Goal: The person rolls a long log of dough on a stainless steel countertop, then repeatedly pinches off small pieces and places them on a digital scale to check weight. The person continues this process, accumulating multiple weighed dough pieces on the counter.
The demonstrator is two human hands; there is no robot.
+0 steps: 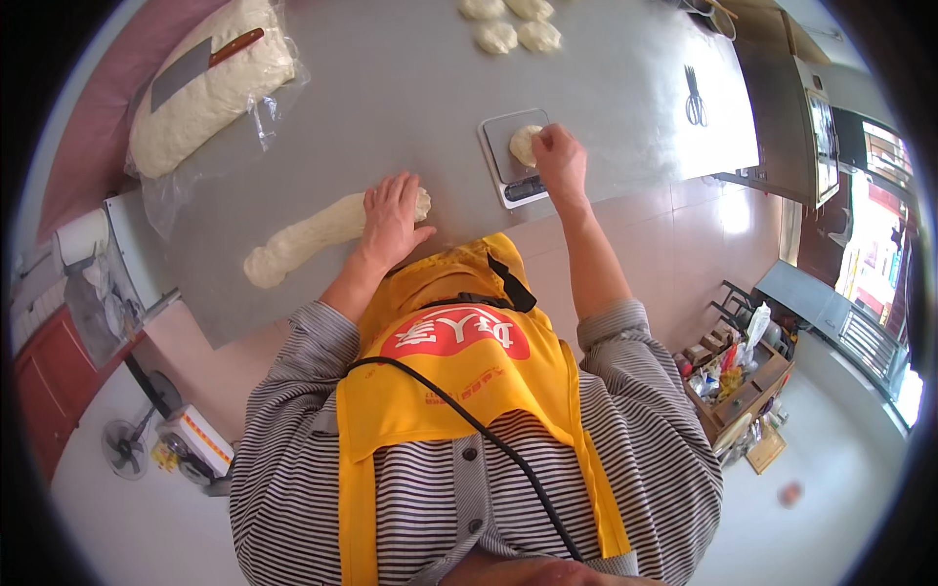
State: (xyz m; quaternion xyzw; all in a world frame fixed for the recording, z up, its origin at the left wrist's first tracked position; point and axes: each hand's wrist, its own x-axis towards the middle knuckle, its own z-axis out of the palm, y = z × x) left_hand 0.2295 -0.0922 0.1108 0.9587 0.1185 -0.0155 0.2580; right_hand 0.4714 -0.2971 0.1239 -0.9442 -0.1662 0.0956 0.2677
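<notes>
My left hand lies flat across a long roll of pale dough, close to its right end, with the thumb spread towards me. The roll rests slantwise on the grey metal worktop. To the right, a flat digital scale carries a small round piece of dough. The curled fingers of my right hand pinch the right edge of that piece; the fingertips are partly hidden. Several similar dough pieces sit at the far side of the worktop.
A big dough mass on clear plastic film fills the far left, with a wood-handled cleaver on top. Scissors lie at the right. A fan stands on the floor at left, and a cluttered wooden cabinet at right.
</notes>
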